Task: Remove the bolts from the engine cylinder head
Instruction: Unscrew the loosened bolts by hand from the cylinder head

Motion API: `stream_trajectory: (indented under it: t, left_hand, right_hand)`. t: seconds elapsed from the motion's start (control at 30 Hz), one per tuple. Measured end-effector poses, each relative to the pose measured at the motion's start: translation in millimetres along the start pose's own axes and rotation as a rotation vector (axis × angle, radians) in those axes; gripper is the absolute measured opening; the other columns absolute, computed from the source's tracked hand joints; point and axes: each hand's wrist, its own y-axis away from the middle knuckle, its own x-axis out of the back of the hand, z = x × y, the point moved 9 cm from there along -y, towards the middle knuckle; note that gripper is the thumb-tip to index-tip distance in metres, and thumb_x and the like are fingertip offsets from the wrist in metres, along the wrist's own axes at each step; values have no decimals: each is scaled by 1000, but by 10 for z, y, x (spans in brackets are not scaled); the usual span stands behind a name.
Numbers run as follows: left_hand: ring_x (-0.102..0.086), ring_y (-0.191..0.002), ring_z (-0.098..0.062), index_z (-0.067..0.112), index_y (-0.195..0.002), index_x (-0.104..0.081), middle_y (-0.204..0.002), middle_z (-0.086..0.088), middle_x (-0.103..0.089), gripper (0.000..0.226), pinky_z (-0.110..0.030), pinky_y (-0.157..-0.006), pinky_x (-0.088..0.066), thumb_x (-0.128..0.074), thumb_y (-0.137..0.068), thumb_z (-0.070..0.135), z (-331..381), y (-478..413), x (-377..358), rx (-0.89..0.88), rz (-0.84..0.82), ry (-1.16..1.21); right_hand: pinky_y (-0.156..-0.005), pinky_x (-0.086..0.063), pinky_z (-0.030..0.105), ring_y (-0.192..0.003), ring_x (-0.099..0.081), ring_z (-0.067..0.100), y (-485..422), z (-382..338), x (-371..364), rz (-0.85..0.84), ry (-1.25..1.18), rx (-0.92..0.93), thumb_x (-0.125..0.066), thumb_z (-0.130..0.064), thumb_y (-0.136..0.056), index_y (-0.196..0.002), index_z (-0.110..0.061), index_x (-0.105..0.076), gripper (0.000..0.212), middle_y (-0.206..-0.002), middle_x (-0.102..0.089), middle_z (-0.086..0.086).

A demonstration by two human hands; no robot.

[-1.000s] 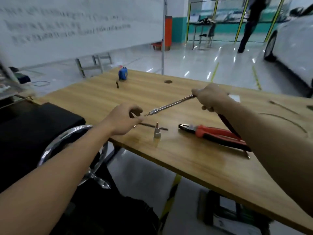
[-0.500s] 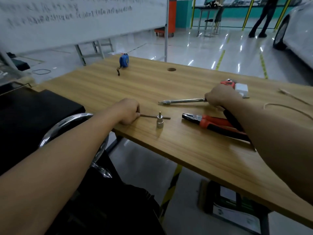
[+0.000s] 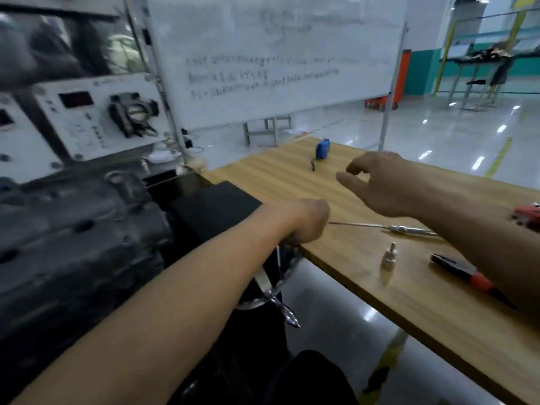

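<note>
The dark grey engine (image 3: 73, 244) fills the left side, blurred; no bolts can be made out on it. My left hand (image 3: 306, 223) is curled at the near corner of the wooden table (image 3: 438, 317) and grips one end of a thin metal rod (image 3: 356, 224) that points right. Beyond the rod's far end a thicker chrome extension bar (image 3: 412, 229) lies on the table. My right hand (image 3: 380, 185) hovers above the table with loosely bent fingers and holds nothing. A small silver socket (image 3: 388, 255) stands upright near the table's front edge.
Red-handled pliers (image 3: 467, 276) lie at the right under my right forearm. A blue tape measure (image 3: 323, 149) sits at the table's far end. A white control panel (image 3: 87, 121) and a whiteboard (image 3: 277, 54) stand behind. A chrome ring (image 3: 274, 287) hangs below my left wrist.
My right hand has let go of the extension bar, which now lies on the table, and lifted up and left. The view has swung left toward the engine. The thin rod has come away from the socket.
</note>
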Motion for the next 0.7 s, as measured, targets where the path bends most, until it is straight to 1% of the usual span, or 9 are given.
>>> stream_trajectory:
  t: [0.07, 0.13, 0.2, 0.27, 0.3, 0.4, 0.47, 0.63, 0.7]
  left_hand:
    - [-57, -89, -22, 7, -115, -50, -98, -2, -54, 16, -36, -80, -47, -49, -101, 15, -162, 340, 351, -1, 129, 47]
    - [-60, -90, -24, 6, -113, -55, -97, -6, -59, 17, -31, -79, -49, -47, -102, 15, -423, 841, 754, 33, 300, 81]
    - [-55, -77, -14, 8, -106, -56, -87, -1, -58, 17, -18, -64, -43, -45, -104, 21, -729, 1483, 1061, 71, 437, 98]
    - [-51, -73, -5, 18, -100, -53, -84, 7, -55, 15, -19, -59, -35, -44, -105, 29, -1012, 2118, 1176, 114, 507, 127]
    - [-52, -73, -4, 22, -98, -52, -84, 9, -56, 13, -20, -60, -36, -46, -104, 31, -1136, 2376, 1174, 126, 527, 134]
    - [-55, -77, 3, 26, -99, -57, -86, 16, -58, 3, -13, -65, -39, -56, -100, 28, -1428, 2893, 1036, 167, 580, 164]
    - [-55, -79, 11, 25, -101, -62, -86, 20, -58, 5, -7, -67, -40, -61, -98, 21, -1567, 3044, 908, 190, 606, 178]
    - [-57, -86, 11, 25, -108, -73, -91, 21, -62, 17, -5, -73, -43, -67, -94, 18, -1711, 3149, 618, 195, 643, 192]
    - [-57, -85, 12, 25, -108, -75, -91, 21, -64, 17, -3, -74, -43, -67, -94, 19, -1712, 3140, 549, 189, 635, 213]
  right_hand:
    - [-81, -49, 38, -90, -59, 18, -42, -505, 20, -56, -66, 97, -31, -63, -94, -105, -24, -66, 53, -100, -68, -2]
    - [-72, -47, 34, -78, -58, 16, -38, -957, 138, -59, -156, 180, -27, -62, -93, -91, -22, -65, 56, -83, -66, -1]
    - [-70, -49, 37, -71, -56, 10, 3, -1424, 316, -31, -185, 294, -28, -57, -95, -82, -28, -62, 46, -76, -63, -5]
    - [-62, -48, 30, -63, -53, 4, 70, -1894, 472, -10, -170, 414, -31, -50, -96, -76, -33, -55, 35, -68, -59, -9]
    - [-53, -42, 19, -59, -52, 3, 112, -2124, 521, -8, -151, 470, -34, -47, -97, -76, -33, -53, 31, -63, -55, -10]
    - [-41, -25, 20, -51, -46, 6, 217, -2704, 516, 16, -52, 615, -39, -44, -99, -71, -31, -47, 31, -58, -45, -9]
    - [-46, -23, 24, -53, -42, 9, 255, -2932, 427, 0, -91, 653, -42, -42, -99, -67, -28, -43, 34, -60, -42, -8]
    - [-59, -49, 38, -63, -54, 20, 426, -3116, 183, -27, -255, 620, -42, -39, -99, -75, -21, -55, 33, -64, -51, -4]
    - [-65, -50, 39, -71, -55, 22, 498, -3130, 80, -56, -267, 587, -38, -39, -100, -75, -21, -53, 34, -73, -54, -3]
